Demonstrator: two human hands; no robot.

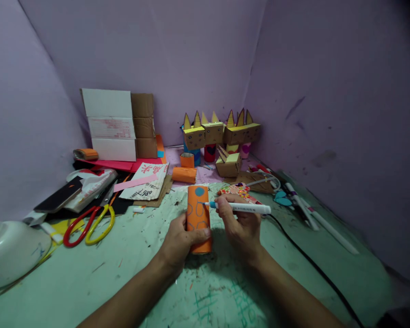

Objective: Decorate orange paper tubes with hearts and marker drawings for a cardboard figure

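Observation:
My left hand (181, 239) is wrapped round the lower part of an orange cardboard tube (200, 216), its thumb across the front. Near the top of the tube is a filled blue dot, with several blue outlined loops below it. Between the fingers of my right hand (241, 223) is a white marker (249, 208) with a blue tip, which points left and meets or nearly meets the tube's right side. Behind the tube stand small cardboard animal heads (213, 132) with pointed spikes, on coloured tubes. One loose cardboard head (228, 165) sits in front of them.
Red and yellow scissors (89, 225) lie at left, beside a white bowl (17, 255) and a dark phone-like slab (58, 194). More orange tubes (184, 175) lie behind. Several markers (302, 207) rest along the right wall, and a black cable (310, 259) crosses the right side.

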